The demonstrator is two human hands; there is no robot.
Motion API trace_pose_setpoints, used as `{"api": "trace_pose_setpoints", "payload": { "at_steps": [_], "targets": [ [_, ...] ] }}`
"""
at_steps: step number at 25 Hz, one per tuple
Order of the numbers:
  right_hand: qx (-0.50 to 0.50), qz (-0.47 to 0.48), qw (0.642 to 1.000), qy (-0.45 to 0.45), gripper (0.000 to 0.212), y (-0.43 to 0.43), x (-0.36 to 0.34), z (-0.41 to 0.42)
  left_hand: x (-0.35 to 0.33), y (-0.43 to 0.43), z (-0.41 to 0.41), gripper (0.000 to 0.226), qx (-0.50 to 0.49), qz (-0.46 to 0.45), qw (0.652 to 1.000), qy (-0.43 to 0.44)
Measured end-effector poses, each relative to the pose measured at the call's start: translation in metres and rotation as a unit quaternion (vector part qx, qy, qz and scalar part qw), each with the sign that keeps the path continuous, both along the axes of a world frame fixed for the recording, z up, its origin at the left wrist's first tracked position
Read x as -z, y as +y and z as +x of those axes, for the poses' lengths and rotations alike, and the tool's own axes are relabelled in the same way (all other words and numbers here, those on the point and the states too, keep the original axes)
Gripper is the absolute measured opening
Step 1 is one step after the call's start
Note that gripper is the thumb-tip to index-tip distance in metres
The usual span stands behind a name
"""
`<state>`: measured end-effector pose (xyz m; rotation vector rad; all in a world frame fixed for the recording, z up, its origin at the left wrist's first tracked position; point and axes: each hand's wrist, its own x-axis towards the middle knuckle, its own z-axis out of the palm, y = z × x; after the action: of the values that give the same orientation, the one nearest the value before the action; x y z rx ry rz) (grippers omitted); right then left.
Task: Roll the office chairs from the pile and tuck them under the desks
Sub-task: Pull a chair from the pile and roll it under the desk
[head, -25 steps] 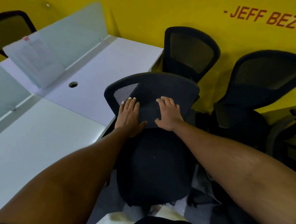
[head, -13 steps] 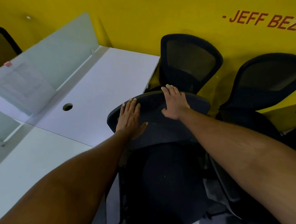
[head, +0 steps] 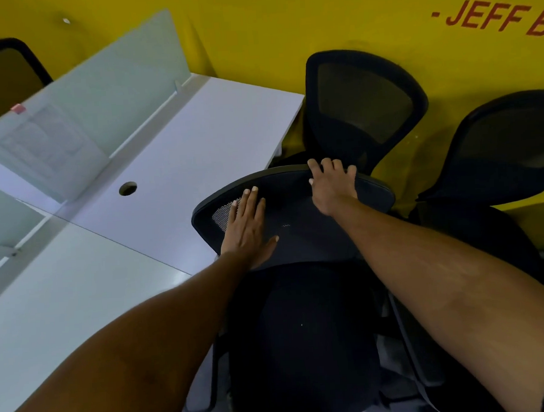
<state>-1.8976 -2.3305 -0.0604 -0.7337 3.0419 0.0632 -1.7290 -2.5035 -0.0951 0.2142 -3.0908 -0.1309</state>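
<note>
from the head camera, our left hand [head: 248, 230] lies flat, fingers straight, on the back of the chair [head: 302, 330]; our right hand [head: 332, 185] curls over its top edge. the chair stands just beside the desk [head: 198, 140], not under it. two more chairs [head: 366, 106] stand beyond the desk.

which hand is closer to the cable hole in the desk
Left. The left hand lies flat on the backrest, on its side toward the hole; the right hand grips the backrest's top edge, farther from the hole.
</note>
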Motion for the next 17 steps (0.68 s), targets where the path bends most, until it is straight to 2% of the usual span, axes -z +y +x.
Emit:
{"api": "trace_pose_setpoints", "payload": {
  "at_steps": [4,11,17],
  "targets": [
    [-0.004,0.042,0.999,0.013,0.050,0.019,-0.005,-0.005,0.009,0.031,0.006,0.098,-0.008,-0.005,1.000,-0.022],
    [0.083,0.047,0.994,0.044,0.039,0.098,0.014,0.003,0.010,0.096,0.002,0.097,0.004,0.002,1.000,-0.027],
    [0.189,0.003,0.982,0.026,0.037,0.180,0.023,0.040,0.003,0.150,0.003,0.094,0.048,0.013,0.999,-0.015]
  ]
}}
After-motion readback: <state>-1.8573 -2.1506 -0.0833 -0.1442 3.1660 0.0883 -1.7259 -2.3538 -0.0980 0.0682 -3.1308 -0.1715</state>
